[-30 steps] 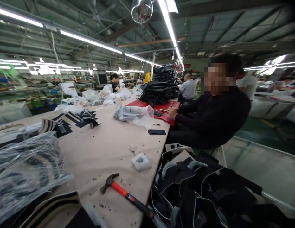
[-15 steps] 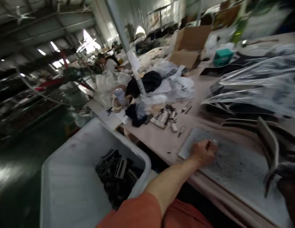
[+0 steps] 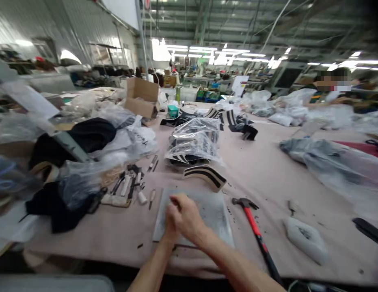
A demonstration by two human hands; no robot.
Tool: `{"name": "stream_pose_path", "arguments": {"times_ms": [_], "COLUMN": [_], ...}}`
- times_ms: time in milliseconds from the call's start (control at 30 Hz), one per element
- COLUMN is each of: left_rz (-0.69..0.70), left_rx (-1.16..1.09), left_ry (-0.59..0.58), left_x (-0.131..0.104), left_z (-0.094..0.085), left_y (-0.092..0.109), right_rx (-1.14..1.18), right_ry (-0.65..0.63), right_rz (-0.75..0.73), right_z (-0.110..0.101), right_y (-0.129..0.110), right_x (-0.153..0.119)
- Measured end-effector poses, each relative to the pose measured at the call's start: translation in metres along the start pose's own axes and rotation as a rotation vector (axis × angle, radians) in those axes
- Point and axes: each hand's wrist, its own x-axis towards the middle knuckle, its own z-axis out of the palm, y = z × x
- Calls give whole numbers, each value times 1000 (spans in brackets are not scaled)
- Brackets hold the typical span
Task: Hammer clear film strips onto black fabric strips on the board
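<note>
On the near edge of the worktop (image 3: 262, 174), in the head view, a grey slab (image 3: 213, 211) lies flat, and both hands meet over its left part. The right hand (image 3: 185, 217) lies on top, fingers curled, covering most of the left hand (image 3: 170, 227), whose forearm comes up from below. The two are pressed together; whether they pinch anything between them cannot be told, since the fingers hide it.

Just right of the slab lies a hammer (image 3: 255, 231) with a red and black handle, head towards the far side, touching neither hand. Behind the slab rests a cream and black striped piece (image 3: 205, 176), and beyond that a clear plastic bag (image 3: 193, 142) of similar striped pieces. To the left of the slab a scatter of small hand tools (image 3: 129, 188) lies beside dark cloth and crumpled plastic. A white padded item (image 3: 304, 239) sits to the right of the hammer. Farther back stands an open cardboard box (image 3: 143, 97), and another person sits at the far right.
</note>
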Motion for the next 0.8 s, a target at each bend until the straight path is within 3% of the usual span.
{"name": "stream_pose_path", "arguments": {"times_ms": [133,200,333,400,467,567,667,800], "left_rz": [-79,-129,-160,-164,-166,-169,-168,-155], "left_rx": [-138,-177,-203,-208,-207,-191,-182,-156], "left_ry": [5,5,-3,-11,-21,-25,-28,-35], "left_x": [4,4,6,8,9,9,10,12], "left_z": [5,6,6,5,4,3,3,1], "left_y": [-3,-5,-6,-5,-3,0,1,4], "right_rx": [-377,-595,-858,-869,-854,-865,-945,-1048], "right_ry": [287,327,88,-32,-74,-72,-60,-164], "right_rz": [158,215,384,431,433,411,348,188], "right_z": [-67,-88,-109,-116,-124,-140,-149,-121], "right_y": [71,91,109,112,111,99,81,66], "right_x": [49,66,94,104,109,99,63,-18]}}
